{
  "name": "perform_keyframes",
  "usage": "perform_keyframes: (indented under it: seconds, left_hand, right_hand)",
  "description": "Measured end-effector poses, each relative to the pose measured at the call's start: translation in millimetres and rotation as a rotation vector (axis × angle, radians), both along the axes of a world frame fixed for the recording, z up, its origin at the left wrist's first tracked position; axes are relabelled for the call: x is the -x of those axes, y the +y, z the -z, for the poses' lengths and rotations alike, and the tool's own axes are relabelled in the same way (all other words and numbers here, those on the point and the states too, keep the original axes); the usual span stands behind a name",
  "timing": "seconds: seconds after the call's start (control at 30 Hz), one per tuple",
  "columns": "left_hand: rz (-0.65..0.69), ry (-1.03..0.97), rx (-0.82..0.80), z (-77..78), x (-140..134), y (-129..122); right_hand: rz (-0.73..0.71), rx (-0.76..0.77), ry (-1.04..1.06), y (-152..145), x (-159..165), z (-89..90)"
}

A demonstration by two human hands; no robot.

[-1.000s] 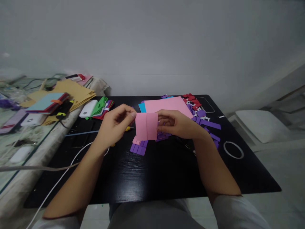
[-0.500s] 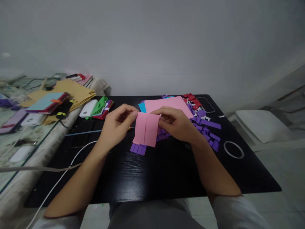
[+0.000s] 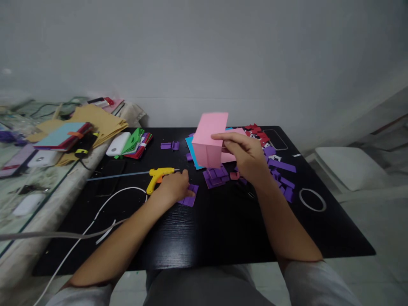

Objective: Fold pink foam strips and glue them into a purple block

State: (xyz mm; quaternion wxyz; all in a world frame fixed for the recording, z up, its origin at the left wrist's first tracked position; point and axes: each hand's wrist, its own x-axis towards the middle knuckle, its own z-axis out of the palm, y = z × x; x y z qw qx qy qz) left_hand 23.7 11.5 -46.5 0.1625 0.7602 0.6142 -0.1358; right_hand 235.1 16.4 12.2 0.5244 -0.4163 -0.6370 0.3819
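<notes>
A folded pink paper box shape (image 3: 208, 155) is held up over the table, its top flap tilted away from me. My right hand (image 3: 247, 157) pinches its right side between thumb and fingers. Lower and to the left, my left hand (image 3: 174, 186) reaches over a small purple panel of strips (image 3: 190, 200). Its fingers are apart, one pointing forward and the thumb over the panel, which lies on the table. A yellow glue gun (image 3: 157, 175) lies just beside this hand, its nozzle pointing right.
Another purple strip panel (image 3: 216, 176) sits below the pink box. Pink and blue sheets (image 3: 193, 148) lie behind. Purple pieces (image 3: 287, 182) and red scraps (image 3: 256, 132) spread at right, near a clear ring (image 3: 312, 200). A white cable (image 3: 105, 204) loops at left.
My left hand has let go of the pink paper and moved down to the purple panel. My right hand has raised and turned the paper, showing its box form. The glue gun is uncovered.
</notes>
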Motion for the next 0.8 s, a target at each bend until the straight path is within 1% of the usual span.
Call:
perform_keyframes:
  seconds: [0.07,0.1,0.17,0.23,0.27,0.37,0.47,0.53,0.6,0.63,0.67,0.7,0.73,0.8]
  left_hand:
    - [0.014,0.028,0.022,8.3,-9,-3]
    - [0.023,0.036,0.031,10.9,-12,-4]
    - [0.047,0.041,0.05,12.8,-15,-5]
    - [0.084,0.033,0.071,11.1,-14,-4]
    - [0.108,0.022,0.083,9.3,-12,-3]
    - [0.216,-0.042,0.152,1.0,-5,-1]
    - [0.35,-0.145,0.306,-11.6,3,-3]
    - [0.451,-0.26,0.447,-21.9,8,-7]
    - [0.546,-0.391,0.536,-31.8,10,-11]
    - [0.573,-0.452,0.571,-35.6,12,-14]
    - [0.569,-0.494,0.58,-38.2,14,-16]
    - [0.532,-0.514,0.558,-39.2,17,-18]
    - [0.459,-0.507,0.502,-38.3,21,-20]
    - [0.245,-0.413,0.295,-31.2,35,-25]
  right_hand:
    - [-0.045,0.041,0.128,2,0,2.1]
    - [-0.046,0.038,0.173,2,0,3.0]
    - [0.021,0.0,0.185,3,0,4.0]
    - [0.108,-0.039,0.134,2,2,4.4]
    - [0.125,-0.046,0.113,2,2,4.5]
    - [0.076,-0.039,0.118,2,3,5.3]
    - [0.053,-0.026,0.111,4,2,6.4]
    - [0.061,-0.016,0.102,6,2,7.1]
    - [0.061,-0.015,0.1,7,1,7.9]
    - [0.059,-0.015,0.097,7,1,8.3]
    - [0.056,-0.014,0.094,7,1,8.7]
    - [0.054,-0.012,0.091,7,1,8.9]
    - [0.052,-0.008,0.088,7,1,9.0]
    - [0.059,-0.005,0.089,6,0,8.3]
